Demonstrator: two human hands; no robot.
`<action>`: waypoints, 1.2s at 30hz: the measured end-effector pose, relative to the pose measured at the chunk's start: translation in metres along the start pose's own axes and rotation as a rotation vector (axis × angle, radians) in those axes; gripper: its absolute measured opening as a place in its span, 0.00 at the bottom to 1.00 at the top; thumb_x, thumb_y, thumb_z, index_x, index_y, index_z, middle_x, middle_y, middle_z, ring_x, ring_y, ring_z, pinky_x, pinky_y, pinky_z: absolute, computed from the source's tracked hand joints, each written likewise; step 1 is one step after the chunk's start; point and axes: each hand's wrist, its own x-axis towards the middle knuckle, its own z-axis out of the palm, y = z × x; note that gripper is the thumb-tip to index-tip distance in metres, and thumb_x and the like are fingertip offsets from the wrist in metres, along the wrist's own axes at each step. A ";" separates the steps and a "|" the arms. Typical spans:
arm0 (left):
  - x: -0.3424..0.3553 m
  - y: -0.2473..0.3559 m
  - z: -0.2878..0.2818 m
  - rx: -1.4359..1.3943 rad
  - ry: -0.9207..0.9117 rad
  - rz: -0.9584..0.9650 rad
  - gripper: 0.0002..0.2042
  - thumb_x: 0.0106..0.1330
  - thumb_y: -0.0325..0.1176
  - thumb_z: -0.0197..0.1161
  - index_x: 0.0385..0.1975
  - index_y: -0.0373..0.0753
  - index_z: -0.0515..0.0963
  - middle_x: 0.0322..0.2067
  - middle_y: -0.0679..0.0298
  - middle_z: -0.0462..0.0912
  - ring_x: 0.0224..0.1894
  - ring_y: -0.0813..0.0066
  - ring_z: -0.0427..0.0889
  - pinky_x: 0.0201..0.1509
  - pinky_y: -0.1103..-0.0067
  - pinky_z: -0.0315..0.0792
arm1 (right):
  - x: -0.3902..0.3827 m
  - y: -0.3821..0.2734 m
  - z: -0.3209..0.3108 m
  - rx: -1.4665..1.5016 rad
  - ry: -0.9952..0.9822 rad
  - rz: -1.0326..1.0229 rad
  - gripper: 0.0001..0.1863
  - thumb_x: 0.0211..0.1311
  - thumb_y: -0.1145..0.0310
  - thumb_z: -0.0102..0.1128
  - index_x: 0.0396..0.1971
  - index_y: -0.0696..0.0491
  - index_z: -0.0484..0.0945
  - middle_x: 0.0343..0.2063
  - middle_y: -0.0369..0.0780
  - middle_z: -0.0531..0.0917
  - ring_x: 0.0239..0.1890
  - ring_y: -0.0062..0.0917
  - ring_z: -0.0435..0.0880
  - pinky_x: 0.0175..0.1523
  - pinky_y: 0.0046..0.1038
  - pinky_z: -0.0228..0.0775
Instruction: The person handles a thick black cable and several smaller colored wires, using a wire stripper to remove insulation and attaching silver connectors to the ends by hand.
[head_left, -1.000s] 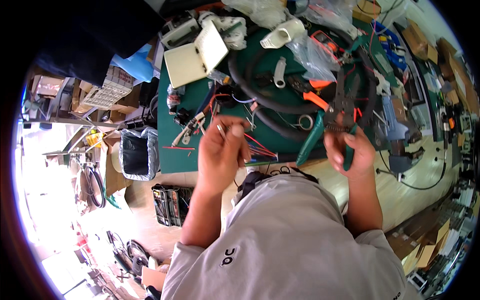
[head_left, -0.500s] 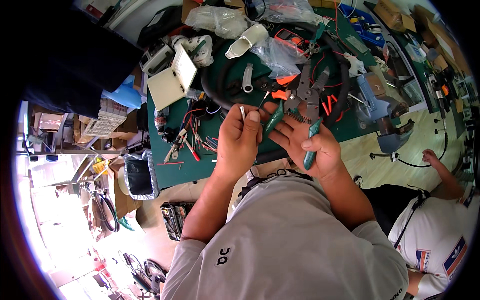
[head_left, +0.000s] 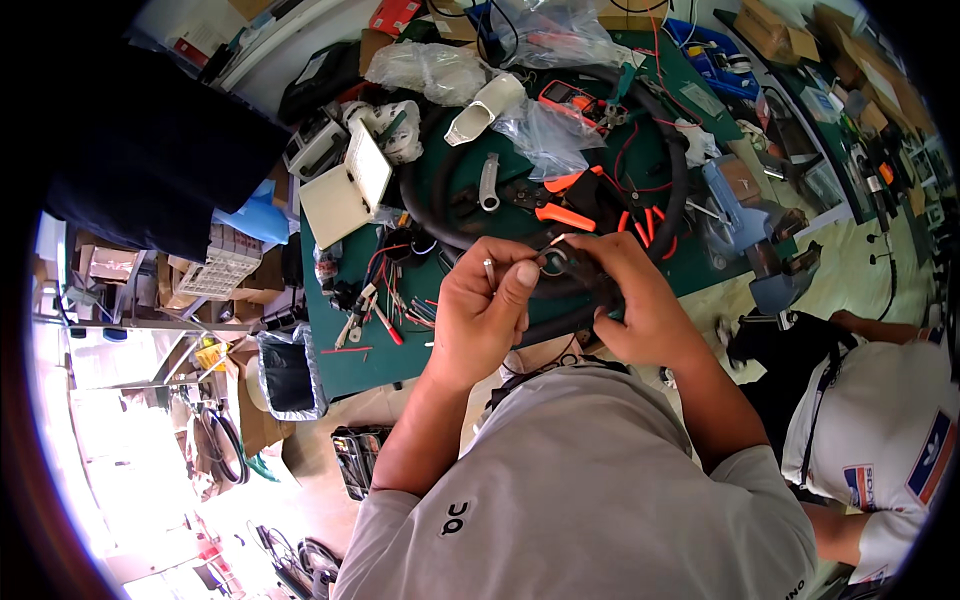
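Over the near side of the bench, my left hand [head_left: 480, 315] is closed, pinching a thin dark wire between thumb and forefinger. The wire's light, coppery tip [head_left: 557, 240] points toward my right hand. A small silvery rod-like piece [head_left: 490, 270] shows between the left fingers. My right hand [head_left: 645, 305] is curled round a dark object [head_left: 600, 286] close to the wire; its kind is unclear in the shadow. Just beyond both hands lies an orange-handled tool [head_left: 566, 217] on the green bench mat [head_left: 370, 365].
A thick black hose [head_left: 415, 190] coils across the bench. Loose wires [head_left: 415, 312] and a white open box [head_left: 338, 205] lie left. Plastic bags [head_left: 550, 135] and an orange meter [head_left: 568, 97] are farther back. A blue-grey vise [head_left: 755, 225] stands right, near another person [head_left: 870, 420].
The green-handled wire strippers have dropped out of plain sight. My right hand has turned over and closed round a dark object. My left hand has lowered slightly, still pinching the wire.
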 end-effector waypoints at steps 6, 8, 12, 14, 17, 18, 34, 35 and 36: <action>-0.001 -0.007 -0.004 0.101 -0.074 0.006 0.09 0.72 0.33 0.56 0.41 0.33 0.70 0.18 0.74 0.70 0.16 0.92 0.62 0.19 0.89 0.55 | 0.000 -0.009 0.002 -0.220 0.009 -0.004 0.41 0.37 0.80 0.63 0.61 0.49 0.69 0.43 0.44 0.71 0.46 0.40 0.73 0.51 0.36 0.68; -0.001 -0.008 -0.005 0.123 -0.073 0.011 0.09 0.72 0.33 0.56 0.42 0.33 0.70 0.18 0.74 0.70 0.15 0.93 0.61 0.18 0.90 0.54 | 0.000 -0.008 0.003 -0.249 0.027 -0.031 0.41 0.37 0.79 0.64 0.61 0.49 0.69 0.43 0.44 0.71 0.46 0.40 0.73 0.51 0.36 0.67; 0.000 -0.011 -0.009 0.119 -0.068 0.020 0.09 0.72 0.33 0.57 0.42 0.33 0.70 0.18 0.75 0.70 0.16 0.94 0.62 0.18 0.91 0.54 | 0.001 -0.007 0.006 -0.302 0.050 -0.046 0.41 0.36 0.78 0.66 0.60 0.48 0.70 0.42 0.43 0.72 0.46 0.39 0.73 0.52 0.37 0.66; 0.000 -0.012 -0.011 0.123 -0.073 0.019 0.09 0.71 0.32 0.57 0.42 0.33 0.70 0.18 0.75 0.70 0.16 0.94 0.62 0.18 0.91 0.54 | 0.001 -0.006 0.007 -0.309 0.055 -0.051 0.41 0.36 0.78 0.67 0.60 0.48 0.70 0.42 0.42 0.72 0.46 0.38 0.73 0.52 0.38 0.66; 0.000 -0.013 -0.013 0.131 -0.077 0.014 0.09 0.71 0.32 0.58 0.42 0.33 0.70 0.18 0.75 0.71 0.15 0.94 0.63 0.18 0.91 0.54 | 0.002 -0.009 0.008 -0.327 0.048 -0.034 0.41 0.36 0.78 0.67 0.60 0.48 0.70 0.41 0.41 0.72 0.46 0.38 0.73 0.52 0.38 0.66; 0.000 -0.014 -0.014 0.131 -0.076 0.018 0.09 0.71 0.32 0.58 0.41 0.33 0.70 0.18 0.75 0.71 0.15 0.94 0.63 0.18 0.91 0.54 | 0.002 -0.010 0.008 -0.329 0.049 -0.034 0.41 0.36 0.78 0.67 0.60 0.48 0.70 0.41 0.41 0.72 0.46 0.38 0.73 0.52 0.38 0.66; -0.001 -0.010 -0.018 0.125 -0.059 -0.041 0.06 0.72 0.30 0.56 0.39 0.35 0.68 0.18 0.75 0.69 0.20 0.92 0.62 0.23 0.89 0.55 | 0.003 -0.006 0.015 -0.373 0.024 -0.008 0.40 0.35 0.75 0.70 0.58 0.49 0.71 0.38 0.41 0.74 0.40 0.38 0.77 0.45 0.39 0.70; -0.001 -0.010 -0.018 0.129 -0.057 -0.044 0.07 0.72 0.31 0.56 0.39 0.34 0.68 0.18 0.75 0.68 0.19 0.92 0.62 0.21 0.89 0.55 | 0.003 -0.006 0.015 -0.377 0.021 -0.002 0.40 0.35 0.74 0.70 0.58 0.49 0.71 0.38 0.41 0.75 0.39 0.38 0.77 0.44 0.39 0.70; -0.002 -0.010 -0.018 0.131 -0.055 -0.047 0.07 0.72 0.32 0.56 0.40 0.34 0.68 0.18 0.75 0.68 0.17 0.92 0.61 0.20 0.90 0.55 | 0.003 -0.006 0.016 -0.382 0.023 -0.009 0.40 0.35 0.75 0.70 0.57 0.49 0.71 0.37 0.41 0.75 0.37 0.38 0.78 0.43 0.39 0.71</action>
